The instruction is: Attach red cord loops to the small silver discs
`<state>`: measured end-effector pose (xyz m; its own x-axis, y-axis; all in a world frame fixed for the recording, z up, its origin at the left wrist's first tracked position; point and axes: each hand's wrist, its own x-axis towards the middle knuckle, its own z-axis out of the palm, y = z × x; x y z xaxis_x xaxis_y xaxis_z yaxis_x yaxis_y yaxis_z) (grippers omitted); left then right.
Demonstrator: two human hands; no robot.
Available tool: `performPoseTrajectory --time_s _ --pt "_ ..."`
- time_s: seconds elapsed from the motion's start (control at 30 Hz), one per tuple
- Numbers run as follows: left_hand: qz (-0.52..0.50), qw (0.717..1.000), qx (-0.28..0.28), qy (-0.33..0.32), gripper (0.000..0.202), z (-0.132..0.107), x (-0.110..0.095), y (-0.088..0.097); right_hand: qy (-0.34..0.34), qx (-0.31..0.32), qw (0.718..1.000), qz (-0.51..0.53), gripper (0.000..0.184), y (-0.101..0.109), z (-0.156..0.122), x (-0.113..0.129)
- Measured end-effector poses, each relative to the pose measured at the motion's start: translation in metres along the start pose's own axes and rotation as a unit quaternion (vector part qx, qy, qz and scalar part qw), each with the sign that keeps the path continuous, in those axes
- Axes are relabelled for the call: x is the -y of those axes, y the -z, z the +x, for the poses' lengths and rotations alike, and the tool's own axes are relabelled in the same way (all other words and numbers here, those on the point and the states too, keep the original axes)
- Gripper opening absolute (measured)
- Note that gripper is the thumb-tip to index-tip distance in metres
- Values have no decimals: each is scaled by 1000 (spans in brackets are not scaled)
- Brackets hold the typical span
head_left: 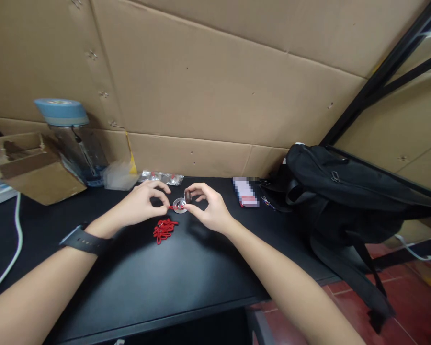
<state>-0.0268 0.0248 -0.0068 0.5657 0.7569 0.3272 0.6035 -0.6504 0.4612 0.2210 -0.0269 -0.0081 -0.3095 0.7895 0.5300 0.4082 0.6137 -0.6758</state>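
Both hands meet over the black table at its far middle. My left hand pinches a small red piece that pokes into a clear round disc. My right hand holds that disc at its right edge between thumb and fingers, with a small dark piece at the fingertips. A heap of red pieces lies on the table just in front of the hands. A dark watch sits on my left wrist.
A black backpack lies on the table's right end. A cardboard box and a bottle with a blue lid stand at the back left, with clear plastic bags beside them. Cardboard sheets wall the back. A white cable runs at left.
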Motion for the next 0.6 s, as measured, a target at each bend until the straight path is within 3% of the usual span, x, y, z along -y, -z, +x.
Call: performPoseTrajectory --time_s 0.13,0.23,0.43,0.6 --pt "27 993 99 -58 10 -5 1 13 -30 -21 993 -112 25 7 4 -18" --pt "13 989 131 -68 9 -8 -2 14 -60 -24 976 -208 22 13 6 -33" --pt "11 988 142 -65 15 -9 -3 10 -147 10 930 -335 21 19 7 -44" --pt "21 987 139 -77 21 -7 -9 8 -167 50 923 -342 24 19 7 -47"
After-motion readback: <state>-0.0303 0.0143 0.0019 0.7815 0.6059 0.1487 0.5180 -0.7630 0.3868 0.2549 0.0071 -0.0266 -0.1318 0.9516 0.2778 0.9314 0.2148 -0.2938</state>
